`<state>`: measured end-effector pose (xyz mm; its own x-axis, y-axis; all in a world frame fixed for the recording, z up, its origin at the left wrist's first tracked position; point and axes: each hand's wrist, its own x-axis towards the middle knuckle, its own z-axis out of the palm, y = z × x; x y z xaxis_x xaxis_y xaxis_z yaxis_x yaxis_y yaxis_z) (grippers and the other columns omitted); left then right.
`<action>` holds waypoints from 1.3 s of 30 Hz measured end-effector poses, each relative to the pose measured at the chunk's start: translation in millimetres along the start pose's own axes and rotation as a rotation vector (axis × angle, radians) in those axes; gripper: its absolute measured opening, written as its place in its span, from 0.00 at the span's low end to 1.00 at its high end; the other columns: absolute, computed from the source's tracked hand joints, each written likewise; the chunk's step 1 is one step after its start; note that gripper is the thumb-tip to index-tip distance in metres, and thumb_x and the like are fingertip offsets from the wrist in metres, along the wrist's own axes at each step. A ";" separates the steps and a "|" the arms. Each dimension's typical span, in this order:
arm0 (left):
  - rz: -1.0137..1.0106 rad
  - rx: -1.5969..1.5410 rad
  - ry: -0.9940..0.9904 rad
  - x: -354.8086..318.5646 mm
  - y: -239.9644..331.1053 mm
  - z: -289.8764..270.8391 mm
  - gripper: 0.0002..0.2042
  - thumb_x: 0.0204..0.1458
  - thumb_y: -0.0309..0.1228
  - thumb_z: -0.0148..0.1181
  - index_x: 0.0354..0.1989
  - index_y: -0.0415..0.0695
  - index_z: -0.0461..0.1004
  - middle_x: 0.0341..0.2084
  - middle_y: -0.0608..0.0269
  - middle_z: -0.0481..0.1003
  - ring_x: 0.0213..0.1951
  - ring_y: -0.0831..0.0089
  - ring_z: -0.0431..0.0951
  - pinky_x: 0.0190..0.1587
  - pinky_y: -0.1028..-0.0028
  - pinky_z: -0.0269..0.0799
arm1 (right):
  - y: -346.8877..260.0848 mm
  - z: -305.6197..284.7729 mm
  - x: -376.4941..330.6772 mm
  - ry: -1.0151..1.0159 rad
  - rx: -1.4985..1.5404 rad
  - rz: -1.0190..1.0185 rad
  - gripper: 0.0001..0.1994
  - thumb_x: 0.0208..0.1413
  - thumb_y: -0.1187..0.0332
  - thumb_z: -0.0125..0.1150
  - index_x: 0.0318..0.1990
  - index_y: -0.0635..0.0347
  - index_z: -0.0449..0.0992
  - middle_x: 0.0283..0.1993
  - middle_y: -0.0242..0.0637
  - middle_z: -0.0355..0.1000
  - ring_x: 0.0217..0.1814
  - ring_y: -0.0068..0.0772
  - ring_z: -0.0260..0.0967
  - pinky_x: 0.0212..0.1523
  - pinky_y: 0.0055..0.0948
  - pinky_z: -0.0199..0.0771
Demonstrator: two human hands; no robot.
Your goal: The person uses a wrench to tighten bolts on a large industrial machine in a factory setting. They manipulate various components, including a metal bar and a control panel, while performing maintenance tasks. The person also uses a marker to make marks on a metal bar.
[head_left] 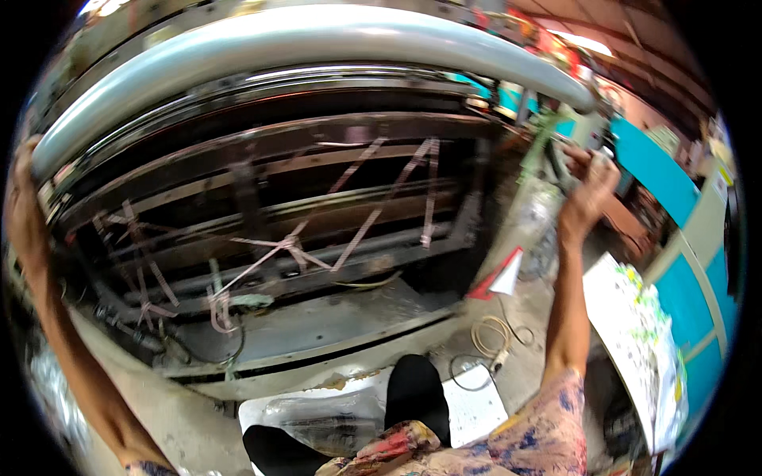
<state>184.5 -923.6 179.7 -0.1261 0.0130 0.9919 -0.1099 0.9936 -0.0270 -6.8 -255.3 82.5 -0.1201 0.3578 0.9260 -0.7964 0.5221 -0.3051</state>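
Observation:
A long silvery-grey roll [333, 44] spans the machine in front of me, bowed by the lens. My left hand [24, 194] is up at the roll's left end, its fingertips against it; the picture's dark rim hides part of the fingers. Past the right end, my right hand [591, 190] is raised with its fingers curled closed beside the machine's side frame. Something small and pale shows at those fingers, too blurred to name. Below the roll, pink cords [290, 242] are knotted and strung across the dark machine frame [246, 190].
A white board [476, 401] lies under my dark shoes [417, 397], with clear plastic [333, 424] on it. A coiled cable [492, 337] rests on the floor to the right. Farther right are a white table [623, 333] with greenish-white pieces and blue-and-cream cabinets [686, 293].

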 end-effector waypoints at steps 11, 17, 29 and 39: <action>-0.047 -0.086 0.080 5.7 39.7 -19.7 0.21 0.66 0.46 0.44 0.53 0.46 0.76 0.50 0.57 0.76 0.51 0.66 0.75 0.57 0.69 0.67 | -88.6 131.7 -63.2 -0.468 0.097 -0.457 0.09 0.50 0.76 0.67 0.40 0.62 0.77 0.30 0.39 0.75 0.30 0.35 0.72 0.31 0.29 0.72; 0.056 -0.028 0.155 2.6 46.2 -15.0 0.25 0.64 0.54 0.42 0.54 0.49 0.77 0.47 0.55 0.77 0.48 0.65 0.77 0.54 0.66 0.69 | -113.4 172.9 -60.2 -0.552 0.016 -0.446 0.10 0.54 0.74 0.64 0.44 0.60 0.77 0.37 0.42 0.76 0.39 0.44 0.75 0.39 0.35 0.75; 0.242 0.140 0.074 -3.4 -3.7 -14.7 0.21 0.68 0.44 0.35 0.61 0.52 0.69 0.55 0.59 0.72 0.56 0.62 0.72 0.60 0.68 0.65 | -129.2 212.6 -74.2 -0.512 0.030 -0.410 0.09 0.56 0.67 0.63 0.43 0.54 0.77 0.41 0.38 0.78 0.42 0.41 0.76 0.41 0.32 0.75; 0.014 -0.038 0.173 -10.9 52.8 -10.0 0.28 0.63 0.56 0.40 0.52 0.47 0.76 0.38 0.53 0.77 0.38 0.71 0.77 0.42 0.74 0.72 | -129.4 219.3 -70.6 -0.446 0.048 -0.556 0.12 0.52 0.71 0.65 0.45 0.56 0.77 0.38 0.39 0.76 0.40 0.40 0.74 0.41 0.34 0.75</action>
<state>189.9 -870.2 168.7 0.0446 0.0432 0.9981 -0.0713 0.9967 -0.0399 -25.2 -517.9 105.3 0.0885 -0.3072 0.9475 -0.8341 0.4972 0.2391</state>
